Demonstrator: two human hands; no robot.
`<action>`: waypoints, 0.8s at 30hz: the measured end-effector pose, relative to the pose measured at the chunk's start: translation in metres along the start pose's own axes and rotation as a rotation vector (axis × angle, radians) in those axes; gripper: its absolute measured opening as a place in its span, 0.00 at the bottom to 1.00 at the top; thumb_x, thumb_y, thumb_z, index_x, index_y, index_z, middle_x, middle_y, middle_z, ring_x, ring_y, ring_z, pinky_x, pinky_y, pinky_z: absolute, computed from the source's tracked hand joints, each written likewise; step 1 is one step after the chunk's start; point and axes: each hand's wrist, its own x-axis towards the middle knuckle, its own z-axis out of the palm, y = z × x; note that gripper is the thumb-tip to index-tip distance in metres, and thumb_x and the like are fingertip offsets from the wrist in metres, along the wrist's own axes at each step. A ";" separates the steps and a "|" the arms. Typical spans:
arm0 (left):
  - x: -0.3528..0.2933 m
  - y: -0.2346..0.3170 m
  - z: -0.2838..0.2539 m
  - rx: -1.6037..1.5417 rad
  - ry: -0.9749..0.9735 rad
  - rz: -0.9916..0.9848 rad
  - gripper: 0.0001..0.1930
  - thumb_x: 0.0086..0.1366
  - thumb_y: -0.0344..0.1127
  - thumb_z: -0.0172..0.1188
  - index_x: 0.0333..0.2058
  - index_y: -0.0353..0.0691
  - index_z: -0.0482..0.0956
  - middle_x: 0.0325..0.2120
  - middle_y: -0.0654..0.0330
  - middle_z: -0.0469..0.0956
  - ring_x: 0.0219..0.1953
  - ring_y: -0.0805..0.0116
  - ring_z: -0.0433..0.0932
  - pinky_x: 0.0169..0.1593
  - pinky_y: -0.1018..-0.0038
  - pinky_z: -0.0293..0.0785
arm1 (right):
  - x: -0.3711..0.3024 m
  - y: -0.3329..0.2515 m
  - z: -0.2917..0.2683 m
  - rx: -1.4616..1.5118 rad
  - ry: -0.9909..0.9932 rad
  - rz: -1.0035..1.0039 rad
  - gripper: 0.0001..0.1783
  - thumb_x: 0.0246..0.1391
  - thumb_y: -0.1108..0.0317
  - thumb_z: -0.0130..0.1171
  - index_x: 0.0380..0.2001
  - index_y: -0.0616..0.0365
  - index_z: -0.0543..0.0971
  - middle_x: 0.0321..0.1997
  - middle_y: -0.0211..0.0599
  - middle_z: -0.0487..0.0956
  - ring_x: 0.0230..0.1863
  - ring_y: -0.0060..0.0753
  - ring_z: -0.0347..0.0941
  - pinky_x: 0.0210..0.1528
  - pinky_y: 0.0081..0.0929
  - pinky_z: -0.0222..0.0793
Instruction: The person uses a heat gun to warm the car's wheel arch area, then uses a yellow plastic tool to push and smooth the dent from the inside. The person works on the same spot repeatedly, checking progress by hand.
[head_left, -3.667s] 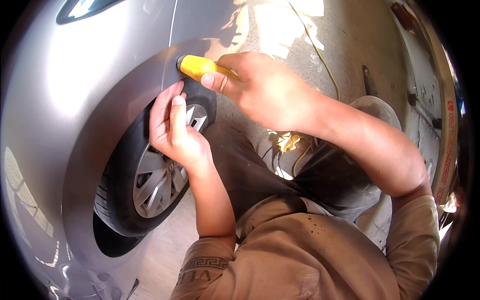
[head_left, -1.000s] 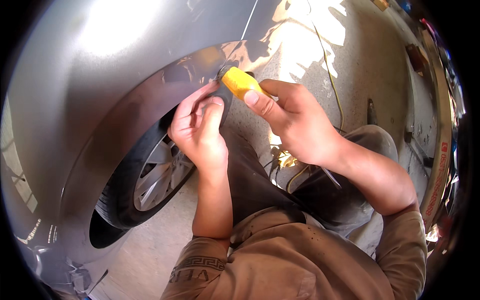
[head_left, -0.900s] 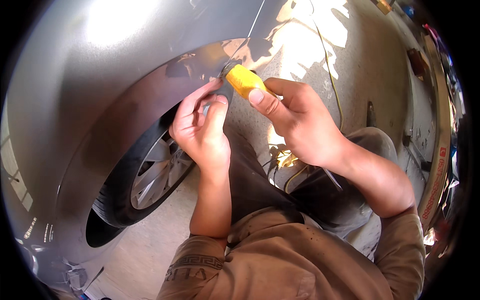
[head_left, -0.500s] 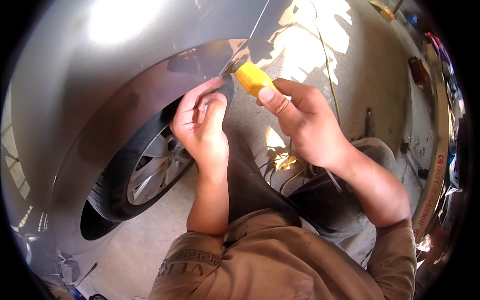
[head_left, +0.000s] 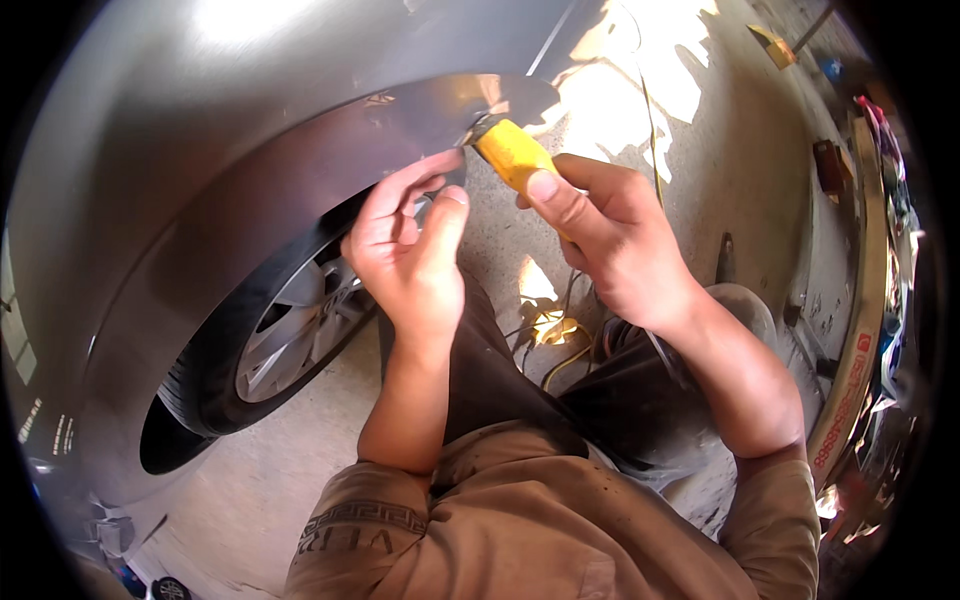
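A grey car's wheel-arch panel (head_left: 290, 185) curves over a black tyre with a silver alloy wheel (head_left: 300, 325). My right hand (head_left: 610, 225) grips a stubby yellow tool (head_left: 512, 152), thumb on top and fingers wrapped behind. The tool's short dark end meets the panel close to its lower front corner; its exact kind cannot be made out. Beside that corner is my left hand (head_left: 405, 240), its fingers stretched along the underside of the panel edge and its thumb standing apart. Nothing shows in its grasp. The fingertips touch or nearly touch the edge.
A thin cable (head_left: 650, 110) runs along the sunlit concrete floor to the right of the panel. Between my legs lie cords and a yellow object (head_left: 552, 327). A dark pointed item (head_left: 725, 258) rests near my right knee. A long box (head_left: 850, 390) and clutter line the right side.
My left thumb has lifted away from the panel edge and its fingers. The yellow tool stays against the corner. The whole view has shifted slightly.
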 end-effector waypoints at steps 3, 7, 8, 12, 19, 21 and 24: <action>0.004 0.005 0.000 0.023 0.008 0.022 0.13 0.58 0.18 0.57 0.42 0.23 0.81 0.40 0.47 0.84 0.42 0.66 0.82 0.53 0.74 0.74 | -0.002 0.003 0.000 0.041 0.006 -0.038 0.24 0.69 0.51 0.54 0.34 0.65 0.79 0.15 0.24 0.62 0.20 0.15 0.56 0.21 0.24 0.53; 0.006 0.002 0.001 0.117 0.009 0.050 0.12 0.60 0.19 0.57 0.42 0.23 0.81 0.40 0.47 0.84 0.42 0.67 0.82 0.53 0.75 0.75 | -0.003 0.006 -0.010 0.015 0.051 -0.077 0.24 0.69 0.51 0.54 0.35 0.66 0.79 0.16 0.27 0.64 0.21 0.17 0.58 0.24 0.26 0.56; 0.005 0.001 0.000 0.134 0.016 0.057 0.11 0.60 0.19 0.58 0.42 0.23 0.81 0.40 0.47 0.84 0.42 0.67 0.82 0.52 0.75 0.75 | -0.003 0.005 -0.013 0.007 0.047 -0.065 0.24 0.69 0.53 0.55 0.34 0.68 0.78 0.16 0.32 0.65 0.22 0.20 0.60 0.26 0.30 0.61; 0.003 0.003 -0.002 0.232 -0.029 0.047 0.11 0.60 0.19 0.62 0.42 0.23 0.81 0.40 0.51 0.84 0.43 0.69 0.80 0.54 0.74 0.73 | -0.001 -0.002 -0.006 0.070 0.028 -0.001 0.23 0.69 0.55 0.55 0.34 0.70 0.79 0.16 0.33 0.67 0.22 0.19 0.61 0.25 0.30 0.60; 0.000 0.003 0.010 0.302 -0.047 0.142 0.11 0.62 0.19 0.58 0.43 0.22 0.82 0.39 0.51 0.84 0.42 0.67 0.82 0.51 0.75 0.75 | -0.002 -0.008 -0.014 -0.057 0.020 -0.073 0.25 0.68 0.54 0.53 0.34 0.71 0.79 0.20 0.51 0.76 0.25 0.45 0.74 0.32 0.41 0.68; 0.001 -0.001 0.008 0.340 -0.064 0.110 0.09 0.64 0.21 0.59 0.42 0.24 0.81 0.38 0.54 0.83 0.39 0.70 0.80 0.48 0.75 0.75 | -0.002 -0.002 -0.016 -0.038 0.019 -0.055 0.26 0.67 0.53 0.52 0.33 0.72 0.79 0.27 0.59 0.80 0.36 0.59 0.80 0.41 0.45 0.74; 0.003 -0.011 0.004 0.294 -0.099 0.058 0.13 0.72 0.32 0.56 0.40 0.23 0.80 0.36 0.53 0.83 0.37 0.69 0.80 0.46 0.72 0.76 | -0.015 0.008 -0.006 -0.194 0.052 -0.173 0.24 0.68 0.52 0.50 0.34 0.67 0.76 0.25 0.59 0.79 0.32 0.65 0.78 0.37 0.52 0.73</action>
